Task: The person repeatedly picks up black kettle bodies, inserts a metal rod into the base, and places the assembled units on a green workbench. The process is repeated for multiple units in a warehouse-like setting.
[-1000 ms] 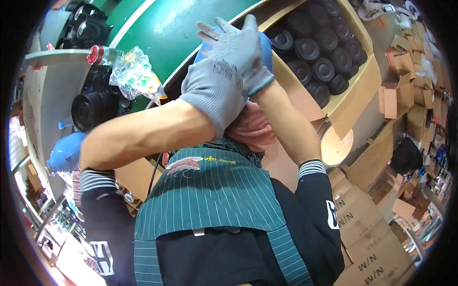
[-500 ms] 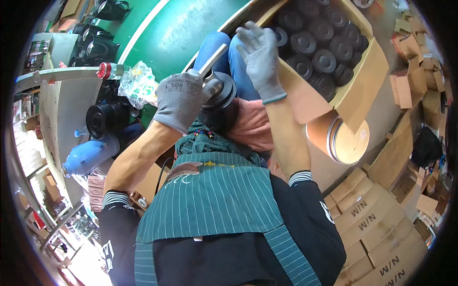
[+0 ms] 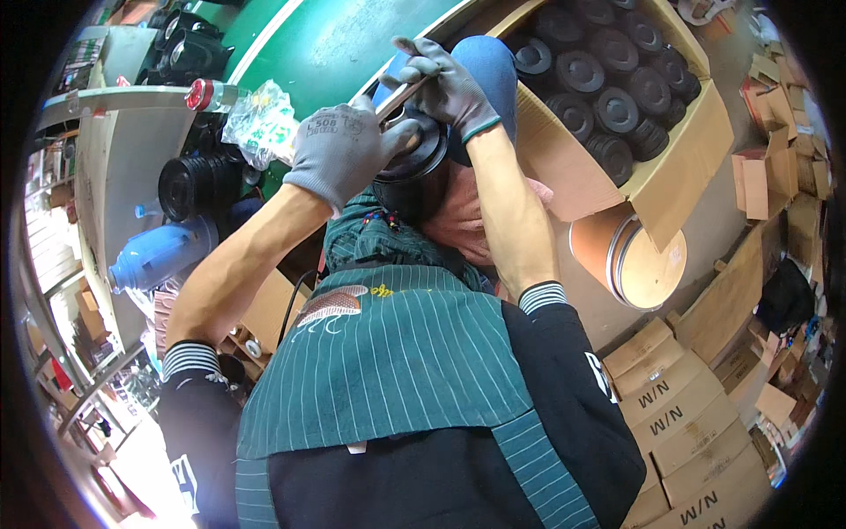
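Both hands wear grey work gloves. My left hand is closed around the near end of a long flat metal tool, which slants up and to the right; its exact kind is hidden by the gloves. My right hand has its fingers bent around the upper part of that same tool. Below the hands, a round black part with a wide rim rests on my lap between my knees. What the tool touches on this part is covered by my left hand. A pink cloth lies beside it on my lap.
An open cardboard box of several black round parts stands at the right, a fibre drum near it. Stacked cartons fill the lower right. At left are a bottle, a plastic bag and a blue flask.
My right hand was raised and spread, apart from the tool; it has come down and left and closed on the tool's upper part. My left hand keeps its hold.
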A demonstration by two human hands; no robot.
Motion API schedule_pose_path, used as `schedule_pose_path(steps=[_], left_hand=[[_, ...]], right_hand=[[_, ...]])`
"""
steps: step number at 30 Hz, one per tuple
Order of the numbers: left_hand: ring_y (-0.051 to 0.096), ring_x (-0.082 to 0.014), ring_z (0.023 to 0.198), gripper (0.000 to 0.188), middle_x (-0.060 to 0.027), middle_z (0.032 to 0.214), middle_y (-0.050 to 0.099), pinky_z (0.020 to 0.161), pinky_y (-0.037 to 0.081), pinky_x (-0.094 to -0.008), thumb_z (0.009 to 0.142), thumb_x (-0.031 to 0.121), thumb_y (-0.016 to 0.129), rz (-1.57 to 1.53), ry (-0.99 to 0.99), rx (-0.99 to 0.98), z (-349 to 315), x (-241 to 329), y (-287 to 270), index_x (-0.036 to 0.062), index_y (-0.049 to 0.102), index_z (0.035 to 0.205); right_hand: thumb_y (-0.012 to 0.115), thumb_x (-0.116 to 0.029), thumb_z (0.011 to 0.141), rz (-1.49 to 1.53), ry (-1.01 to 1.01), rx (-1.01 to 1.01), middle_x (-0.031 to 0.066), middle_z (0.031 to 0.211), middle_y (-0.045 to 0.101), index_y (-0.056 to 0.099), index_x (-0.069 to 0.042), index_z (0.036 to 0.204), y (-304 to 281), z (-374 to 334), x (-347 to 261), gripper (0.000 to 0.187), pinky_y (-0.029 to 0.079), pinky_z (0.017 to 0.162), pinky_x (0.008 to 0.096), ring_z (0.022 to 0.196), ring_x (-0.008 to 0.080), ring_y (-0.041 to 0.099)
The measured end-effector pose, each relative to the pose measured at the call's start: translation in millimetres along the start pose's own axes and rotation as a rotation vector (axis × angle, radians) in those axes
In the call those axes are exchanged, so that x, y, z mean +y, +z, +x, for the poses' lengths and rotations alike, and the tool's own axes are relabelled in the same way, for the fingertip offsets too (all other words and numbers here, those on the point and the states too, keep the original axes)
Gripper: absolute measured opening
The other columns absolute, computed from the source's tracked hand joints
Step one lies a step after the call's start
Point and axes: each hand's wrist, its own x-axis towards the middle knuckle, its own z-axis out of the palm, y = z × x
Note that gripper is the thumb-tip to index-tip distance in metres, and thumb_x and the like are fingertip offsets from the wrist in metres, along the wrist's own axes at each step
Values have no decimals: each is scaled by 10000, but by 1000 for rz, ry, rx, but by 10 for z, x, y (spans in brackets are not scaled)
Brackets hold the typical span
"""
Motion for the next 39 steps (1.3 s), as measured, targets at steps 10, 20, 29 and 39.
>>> schedule_pose_path(steps=[10,20,29,39], left_hand=[[752,-438,830,666,-262,839,725,755,589,-528,961,632,692,-172,129,-279,136,-138,-101,-29,701,1041],[682,-437,696,562,-229,699,633,659,511,-510,933,556,761,-157,457,-296,432,-452,20,48,680,1160],[709,-357,692,674,-109,740,674,625,545,-452,829,759,750,-260,957,-149,819,-851,332,143,642,1083],[698,-330,750,766,-60,819,634,651,537,-429,716,862,704,-344,1402,98,1573,-671,782,153,601,987]], right_hand=[[647,-270,1057,32,-166,65,-33,634,329,527,-140,781,203,-373,-3,328,426,1214,557,701,175,502],[555,-305,1068,-85,-318,-52,-33,575,245,306,-203,636,120,-676,-19,509,469,952,385,622,147,290],[399,-187,1096,-457,-710,-133,-12,578,260,314,-192,642,679,-1022,404,462,400,842,381,614,161,319],[500,0,1043,-1119,-985,180,-2,574,311,341,-116,655,826,-1171,563,435,478,1007,482,648,177,400]])
